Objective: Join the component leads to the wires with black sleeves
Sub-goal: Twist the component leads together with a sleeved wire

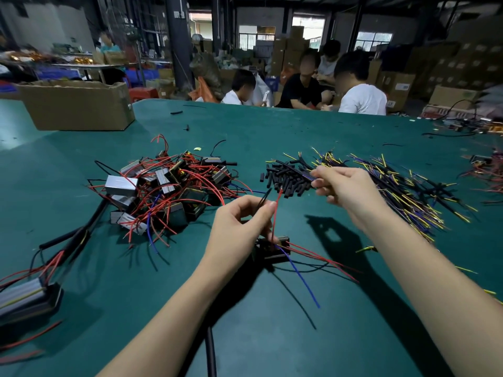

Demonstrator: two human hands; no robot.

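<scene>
I am looking into a factory assembly floor that doubles as a warehouse. My big worktable (272, 126) has a green mat, strewn with a heap of small boxy components (163, 186) trailing red wires, a pile of short black sleeves (285, 178) and a spread of yellow and blue wires (402, 191). An open cardboard box (76, 104) sits on it. Beyond the far edge several seated people (307, 83) bend over handwork. Stacked cartons (473, 61) fill the right side, blue bins (141, 74) the left, under dark steel pillars (177, 36).
</scene>
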